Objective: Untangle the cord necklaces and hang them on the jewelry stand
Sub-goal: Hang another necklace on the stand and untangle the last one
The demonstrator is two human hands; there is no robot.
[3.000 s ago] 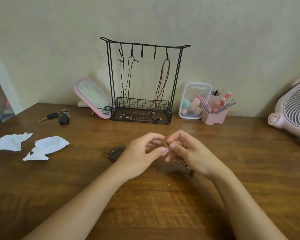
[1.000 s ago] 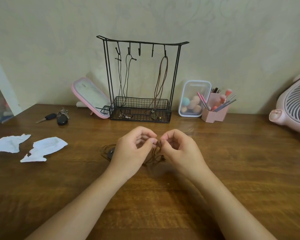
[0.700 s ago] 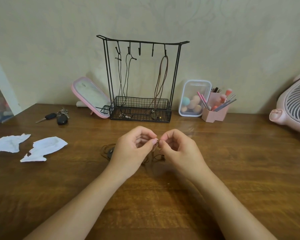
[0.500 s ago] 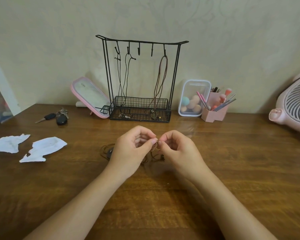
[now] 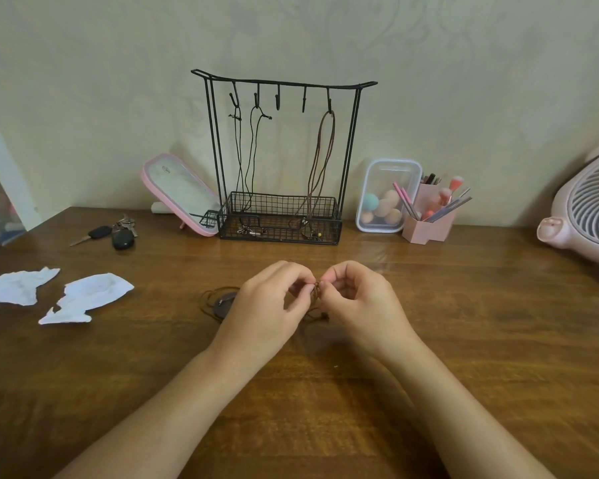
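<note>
Over the wooden table [image 5: 481,323], left hand [image 5: 267,305] and right hand [image 5: 363,302] pinch one cord [image 5: 316,294] (three necklaces [image 5: 329,115] hang on the stand [image 5: 281,85]).

A tangled brown cord necklace [image 5: 317,296] is being held up near centre, a dark round pendant [image 5: 223,304] lying just left. Far behind, the black wire jewelry stand [image 5: 284,85] is standing upright, black cords [image 5: 248,160] hanging from its left hooks, a brown cord [image 5: 322,157] from its rightmost.
</note>
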